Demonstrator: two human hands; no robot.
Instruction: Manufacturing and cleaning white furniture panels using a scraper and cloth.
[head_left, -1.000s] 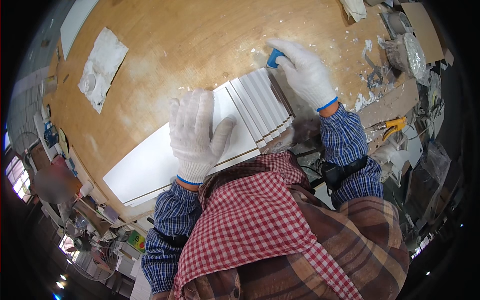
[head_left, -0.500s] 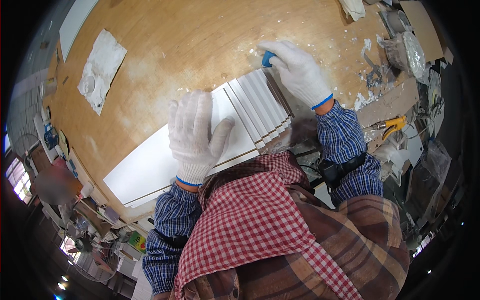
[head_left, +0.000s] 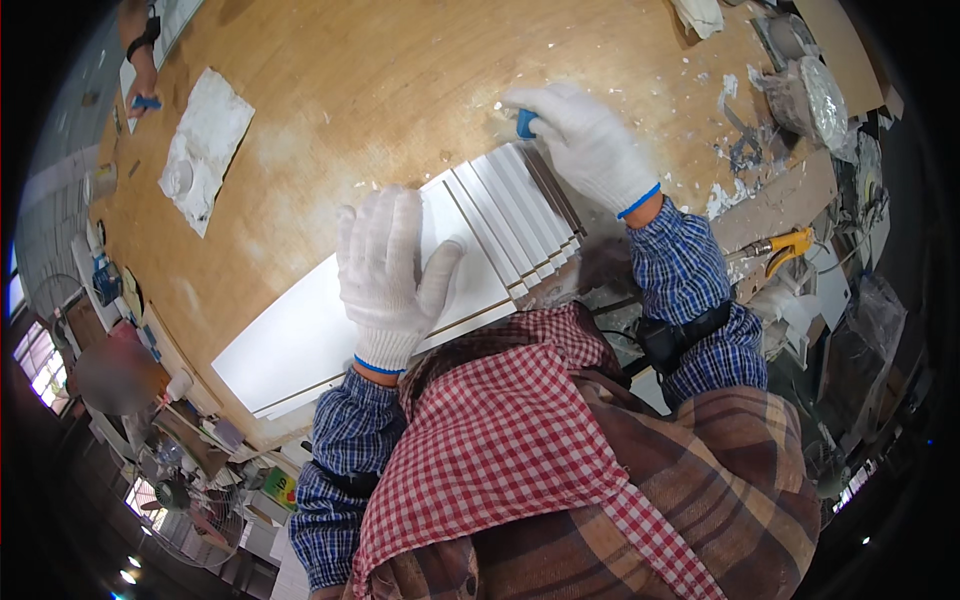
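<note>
My left hand (head_left: 386, 275), in a white knit glove, lies flat with fingers stretched out on the top one of several white panels (head_left: 285, 345). The panels are stacked in stepped layers, their right ends (head_left: 515, 200) fanned out like stairs with dark lines between some of them. My right hand (head_left: 590, 145), gloved the same way, is closed round a small blue block (head_left: 525, 124). It is just beyond the far right corner of the stack. Its fingers partly cover the block, so I cannot tell its exact kind.
A co-worker's hand (head_left: 143, 85) with a small blue thing is at the far left edge. A crumpled white sheet (head_left: 205, 145) lies on the wooden table (head_left: 330, 90). White scraps, a wrapped roll (head_left: 822, 105) and a yellow-handled tool (head_left: 790, 247) are at the right.
My right hand has shifted slightly left with the blue block. A co-worker's hand has come into view at the upper left. My left hand stays on the panel.
</note>
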